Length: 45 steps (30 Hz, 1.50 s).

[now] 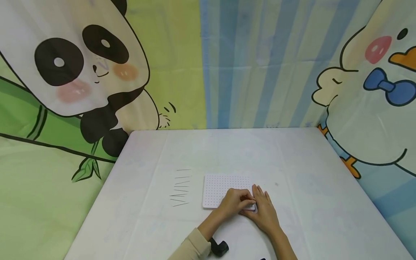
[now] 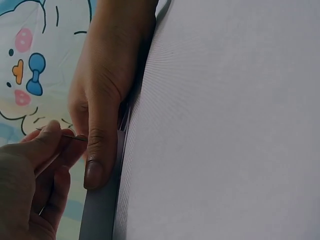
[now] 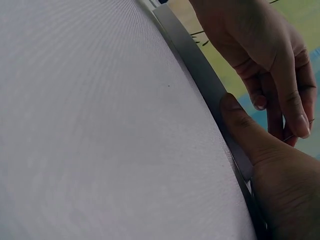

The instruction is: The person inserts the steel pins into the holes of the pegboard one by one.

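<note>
A white board dotted with rows of small holes [image 1: 224, 186] lies flat on the table. Over its right front corner my left hand [image 1: 234, 201] pinches a thin needle-like metal pin [image 2: 75, 137] between thumb and forefinger. My right hand [image 1: 265, 213] rests against that same corner, fingers extended along the right edge. Its thumb [image 3: 240, 117] lies against the board's grey side [image 3: 195, 62]. Left of the board, several similar thin pins [image 1: 180, 186] lie in a loose column. Where the held pin's tip ends is hidden by the fingers.
A black object [image 1: 221, 248] sits near the left forearm, partly covered by the beige sleeve [image 1: 195, 245]. The white table [image 1: 156, 151] reaches back to a cloth printed with a panda [image 1: 97, 65] and a white duck [image 1: 373, 119].
</note>
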Available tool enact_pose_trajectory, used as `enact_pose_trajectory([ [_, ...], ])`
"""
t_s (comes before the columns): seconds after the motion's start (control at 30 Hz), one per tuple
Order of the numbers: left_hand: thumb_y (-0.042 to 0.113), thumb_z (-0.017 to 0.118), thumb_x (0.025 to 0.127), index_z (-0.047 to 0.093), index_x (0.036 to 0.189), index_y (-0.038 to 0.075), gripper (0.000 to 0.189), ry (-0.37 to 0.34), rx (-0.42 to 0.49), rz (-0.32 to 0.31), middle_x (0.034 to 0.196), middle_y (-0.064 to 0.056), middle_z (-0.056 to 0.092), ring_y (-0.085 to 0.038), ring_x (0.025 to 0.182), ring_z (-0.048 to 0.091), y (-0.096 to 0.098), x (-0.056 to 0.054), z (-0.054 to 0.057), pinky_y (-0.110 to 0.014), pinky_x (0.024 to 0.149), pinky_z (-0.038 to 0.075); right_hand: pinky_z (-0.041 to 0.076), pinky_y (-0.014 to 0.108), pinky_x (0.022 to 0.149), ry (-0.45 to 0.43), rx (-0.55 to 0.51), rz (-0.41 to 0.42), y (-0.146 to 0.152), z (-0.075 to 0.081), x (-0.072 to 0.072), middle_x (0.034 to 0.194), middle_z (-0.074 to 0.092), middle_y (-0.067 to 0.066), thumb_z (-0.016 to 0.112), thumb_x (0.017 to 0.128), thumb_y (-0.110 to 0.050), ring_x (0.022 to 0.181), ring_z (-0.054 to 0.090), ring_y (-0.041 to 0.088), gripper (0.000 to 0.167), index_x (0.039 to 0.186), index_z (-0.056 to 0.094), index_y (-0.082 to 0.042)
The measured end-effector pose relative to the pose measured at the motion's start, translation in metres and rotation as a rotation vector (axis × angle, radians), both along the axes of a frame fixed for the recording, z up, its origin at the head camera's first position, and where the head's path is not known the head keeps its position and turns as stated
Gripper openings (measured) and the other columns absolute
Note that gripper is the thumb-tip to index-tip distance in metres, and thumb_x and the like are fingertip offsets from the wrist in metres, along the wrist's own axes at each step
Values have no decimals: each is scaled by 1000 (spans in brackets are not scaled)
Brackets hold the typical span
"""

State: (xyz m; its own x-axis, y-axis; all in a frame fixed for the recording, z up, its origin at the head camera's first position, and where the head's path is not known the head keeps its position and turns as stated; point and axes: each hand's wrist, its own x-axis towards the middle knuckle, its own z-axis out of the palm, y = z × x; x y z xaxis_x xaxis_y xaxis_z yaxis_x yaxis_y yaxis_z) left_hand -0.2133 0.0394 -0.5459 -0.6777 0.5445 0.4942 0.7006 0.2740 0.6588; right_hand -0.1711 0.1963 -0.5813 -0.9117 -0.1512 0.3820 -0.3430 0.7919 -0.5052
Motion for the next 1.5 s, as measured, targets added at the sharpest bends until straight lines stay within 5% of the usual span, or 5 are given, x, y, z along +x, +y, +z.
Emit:
enact_pose_trajectory([
  [0.7,28,70,82,68,88,18,12,241,-149,97,80,13,67,12,70,54,-11,1,-11,-4,65,41,17,48,107,11,29,28,-8,2,-7,139,38,22,80,66,-43,129,33,35,100,137,33,8],
  [0.83,24,73,79,70,98,13,23,157,-134,120,86,8,69,8,76,59,-21,3,-4,-6,68,43,15,46,108,-10,26,16,-9,2,-8,141,36,21,78,66,-50,131,31,35,102,138,33,8],
  [1.0,8,74,77,70,93,3,17,-54,91,135,87,-3,70,-1,77,64,-65,7,10,-12,67,48,11,45,109,-68,31,-4,-13,3,-7,143,33,21,71,65,-63,133,26,35,110,140,29,7],
  [1.17,8,76,76,72,84,8,9,-34,148,285,81,2,69,-5,70,63,-129,9,20,-19,62,51,9,44,110,-89,46,-27,-8,6,-4,144,30,20,70,65,-64,133,25,35,112,141,27,7],
  [1.5,13,79,71,73,76,17,9,-116,101,542,75,10,67,-4,62,60,-210,22,-9,-20,55,49,9,45,110,-93,57,-18,-4,8,-1,145,29,21,70,66,-63,133,25,36,111,140,26,8],
])
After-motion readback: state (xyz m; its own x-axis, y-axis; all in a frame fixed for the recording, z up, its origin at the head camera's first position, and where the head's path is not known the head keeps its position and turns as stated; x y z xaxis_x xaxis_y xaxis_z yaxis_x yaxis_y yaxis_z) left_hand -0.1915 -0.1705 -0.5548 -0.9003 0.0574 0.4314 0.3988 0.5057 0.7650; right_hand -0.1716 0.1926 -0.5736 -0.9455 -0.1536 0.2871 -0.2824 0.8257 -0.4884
